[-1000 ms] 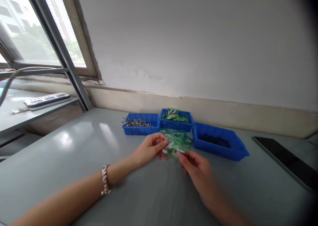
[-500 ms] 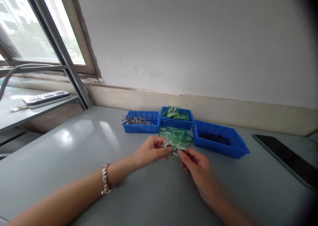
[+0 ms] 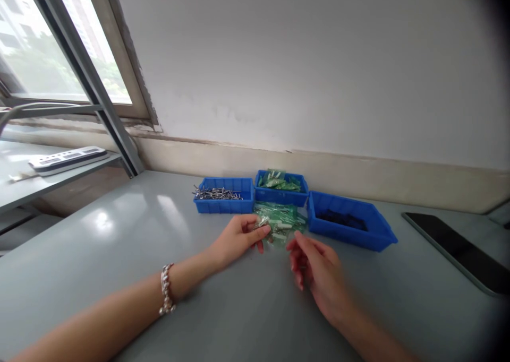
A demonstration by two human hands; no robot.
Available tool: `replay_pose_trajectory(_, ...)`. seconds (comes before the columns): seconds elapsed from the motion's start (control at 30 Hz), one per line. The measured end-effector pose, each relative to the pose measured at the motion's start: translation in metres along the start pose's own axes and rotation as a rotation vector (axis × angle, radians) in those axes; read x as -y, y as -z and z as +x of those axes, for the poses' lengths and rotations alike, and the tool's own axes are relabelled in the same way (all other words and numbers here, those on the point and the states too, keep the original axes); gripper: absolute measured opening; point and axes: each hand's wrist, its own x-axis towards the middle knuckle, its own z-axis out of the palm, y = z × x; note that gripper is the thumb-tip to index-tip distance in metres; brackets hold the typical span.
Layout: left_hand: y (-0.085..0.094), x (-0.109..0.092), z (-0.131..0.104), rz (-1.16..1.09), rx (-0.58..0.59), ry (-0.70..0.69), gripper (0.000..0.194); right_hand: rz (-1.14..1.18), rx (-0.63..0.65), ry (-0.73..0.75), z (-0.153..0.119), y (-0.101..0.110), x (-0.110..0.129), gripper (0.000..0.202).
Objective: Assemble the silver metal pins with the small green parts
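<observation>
My left hand (image 3: 245, 234) pinches the near-left edge of a small clear greenish plastic bag (image 3: 281, 235) with white strips and small metal pieces showing in it. The exact kind of those pieces is too small to make out. Just right of the bag, my right hand (image 3: 314, 264) is off it, fingers loosely curled and apart, with nothing visible in them. Behind the held bag, more green plastic bags (image 3: 279, 211) lie in a pile on the grey table (image 3: 215, 309).
A blue bin (image 3: 225, 207) of thin metal rods is at left. Another blue bin (image 3: 281, 196) holds green bags, and a third blue bin (image 3: 350, 237) holds dark items. A dark flat tablet-like device (image 3: 454, 250) lies right. A power strip (image 3: 69, 159) rests on the side shelf.
My right hand has let go of the bag and drawn slightly right, its fingers loosening. My left hand still grips the bag. The view has shifted slightly.
</observation>
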Motion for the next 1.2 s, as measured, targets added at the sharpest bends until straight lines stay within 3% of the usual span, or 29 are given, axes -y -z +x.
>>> replay_pose_trajectory(0.17,-0.001,0.000,0.000,-0.010,0.025,-0.069,0.032,0.087,0.136,-0.200,0.005,0.002,0.002,0.049)
replay_pose_trajectory(0.27,-0.002,0.001,-0.001,-0.005,0.033,-0.123,0.031,0.122,0.172,-0.236,0.005,0.003,0.005,0.045)
replay_pose_trajectory(0.4,-0.001,0.003,0.000,0.016,0.005,-0.141,0.034,0.139,0.141,-0.171,0.004,0.003,0.006,0.032)
replay_pose_trajectory(0.57,0.001,0.000,0.000,0.042,-0.081,-0.044,0.040,0.055,0.052,-0.033,0.006,0.003,0.001,0.030)
replay_pose_trajectory(0.7,-0.002,-0.005,-0.003,0.117,0.013,0.041,0.044,-0.037,0.030,0.047,0.007,0.003,-0.002,0.030)
replay_pose_trajectory(0.8,-0.002,-0.007,-0.003,0.221,0.045,0.027,0.040,-0.085,0.044,0.073,0.007,0.003,-0.003,0.033)
replay_pose_trajectory(0.9,0.008,-0.014,0.003,0.381,-0.054,-0.047,0.036,-0.114,0.058,0.091,0.007,0.003,-0.006,0.037)
replay_pose_trajectory(1.07,0.032,-0.047,0.031,0.772,-0.415,-0.289,0.023,-0.164,0.104,0.119,0.010,0.002,-0.010,0.033)
replay_pose_trajectory(1.2,0.036,-0.061,0.067,1.026,-0.498,-0.396,0.016,-0.188,0.125,0.121,0.012,0.002,-0.010,0.035)
